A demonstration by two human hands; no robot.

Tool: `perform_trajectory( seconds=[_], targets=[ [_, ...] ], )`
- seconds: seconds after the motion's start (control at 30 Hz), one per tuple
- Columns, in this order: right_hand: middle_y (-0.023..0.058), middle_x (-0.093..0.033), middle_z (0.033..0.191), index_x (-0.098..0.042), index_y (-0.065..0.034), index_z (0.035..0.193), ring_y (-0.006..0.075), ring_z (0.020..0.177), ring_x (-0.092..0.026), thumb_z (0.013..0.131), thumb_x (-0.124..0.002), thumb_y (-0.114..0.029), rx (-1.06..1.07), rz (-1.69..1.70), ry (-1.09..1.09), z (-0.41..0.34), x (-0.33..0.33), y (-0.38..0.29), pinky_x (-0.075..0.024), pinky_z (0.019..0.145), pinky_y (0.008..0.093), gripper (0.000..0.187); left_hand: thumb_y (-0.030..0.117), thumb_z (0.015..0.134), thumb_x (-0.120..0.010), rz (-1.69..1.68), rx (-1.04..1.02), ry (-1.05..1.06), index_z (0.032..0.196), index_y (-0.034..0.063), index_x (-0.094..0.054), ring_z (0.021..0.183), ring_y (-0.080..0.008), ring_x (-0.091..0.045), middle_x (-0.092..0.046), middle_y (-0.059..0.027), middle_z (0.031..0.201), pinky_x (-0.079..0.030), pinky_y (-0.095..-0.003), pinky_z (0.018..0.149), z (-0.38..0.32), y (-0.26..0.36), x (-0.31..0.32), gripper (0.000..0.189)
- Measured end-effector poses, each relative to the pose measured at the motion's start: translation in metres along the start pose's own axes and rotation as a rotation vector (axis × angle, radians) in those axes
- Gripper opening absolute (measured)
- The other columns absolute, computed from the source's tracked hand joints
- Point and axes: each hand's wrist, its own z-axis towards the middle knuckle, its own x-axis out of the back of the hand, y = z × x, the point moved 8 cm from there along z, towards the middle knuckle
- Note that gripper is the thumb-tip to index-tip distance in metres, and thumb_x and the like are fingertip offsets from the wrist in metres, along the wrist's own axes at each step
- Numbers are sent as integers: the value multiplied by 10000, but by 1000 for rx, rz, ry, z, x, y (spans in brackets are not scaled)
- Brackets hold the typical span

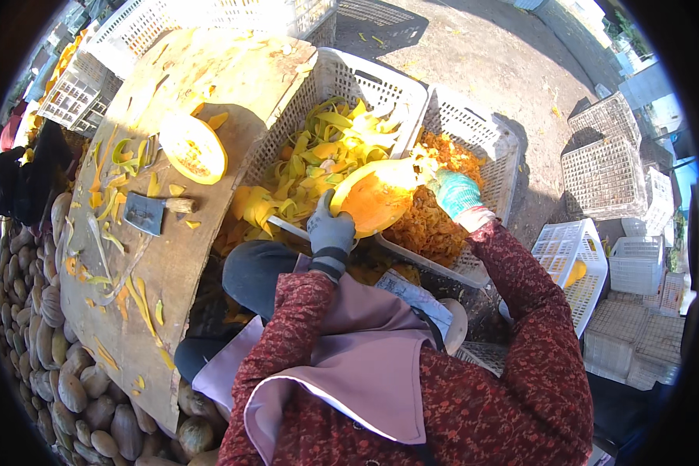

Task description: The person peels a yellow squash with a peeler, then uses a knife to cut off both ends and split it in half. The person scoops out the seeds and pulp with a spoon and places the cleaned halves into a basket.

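My left hand (330,230), in a grey glove, grips the near side of a hollowed half pumpkin (373,201). Its orange inside faces up, and stringy pulp (425,163) hangs at the far end. My right hand (455,191), in a teal glove, is beside that end with its fingers curled; sun glare and blur hide whether it holds a tool or pulp. Below lies a white plastic crate (498,137) of shredded orange pulp (431,230). Left of it, another white crate (378,78) holds yellow-green peelings (338,131).
A wooden board (169,297) on my left bears a cut pumpkin half (195,148), a cleaver (145,213) and peel scraps. Many whole pumpkins (73,390) lie beyond its left edge. Stacked crates (606,175) stand at right. A printed sack (413,297) is by my knees.
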Motion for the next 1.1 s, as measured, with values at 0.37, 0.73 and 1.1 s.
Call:
perform_trajectory(
  seconds=[0.37,0.73,1.1],
  targets=[
    [199,-697,891,-702,-29,924,374,885,-664,983,-450,-575,273,303,-307,6,-48,-76,-499,804,455,603,70,752,-615,27,-53,-5,1284,22,-615,1013,-363,-680,-701,-247,1067,-507,-407,922,-2,4,1,534],
    [234,-657,1141,-692,-18,1096,392,1129,-592,970,-425,-626,185,306,-538,-16,-25,-134,-431,995,460,675,68,747,-619,-64,50,-14,1271,17,-624,1018,-333,-684,-694,-230,1112,-520,-369,909,-5,-4,13,527],
    [204,-694,949,-716,-34,945,410,871,-646,949,-508,-590,280,223,-213,9,-30,-99,-496,784,478,594,68,791,-591,200,-252,23,1350,70,-557,1096,-382,-631,-660,-233,1183,-482,-434,975,-17,26,13,560]
  ],
)
